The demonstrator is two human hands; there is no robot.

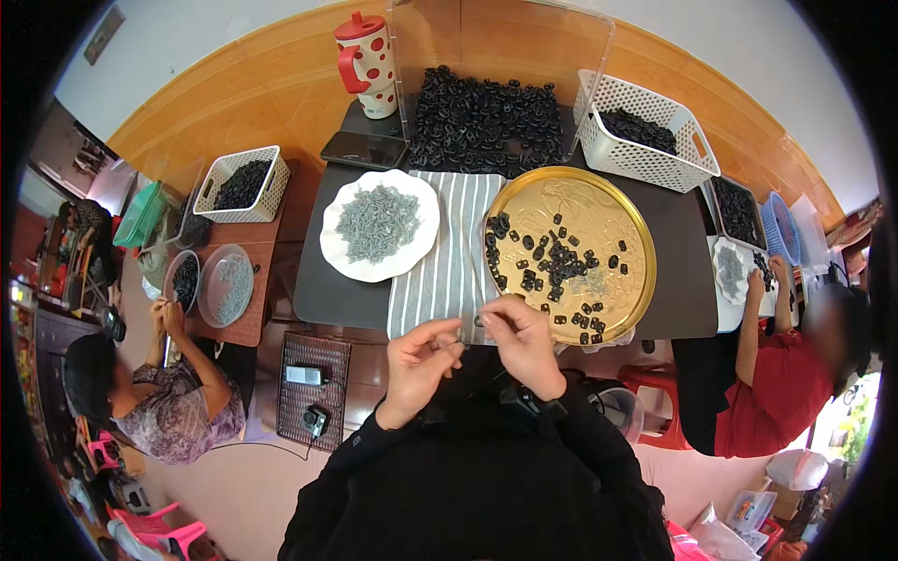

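Observation:
My left hand [420, 365] is held over the table's front edge, fingers curled and thumb close to the index finger. A greyish speck shows at its fingertips, too small to name. Close by on the right, my right hand [526, 346] pinches a small black plastic piece [479, 320] between thumb and index finger. Beyond the hands lies a grey-and-white striped cloth [447, 252]. To its left, a white wavy-rimmed plate [335, 251] carries a heap of small grey metal pieces [378, 222]. On the right, a round gold tray [625, 215] bears scattered black plastic pieces [563, 265].
Behind stand a clear bin of black pieces [486, 122], a white basket [645, 166], a dark phone [363, 149] and a red-dotted tumbler [368, 70]. Co-workers sit left [178, 402] and right [781, 383] at tables. A wicker stand [297, 411] holds small devices.

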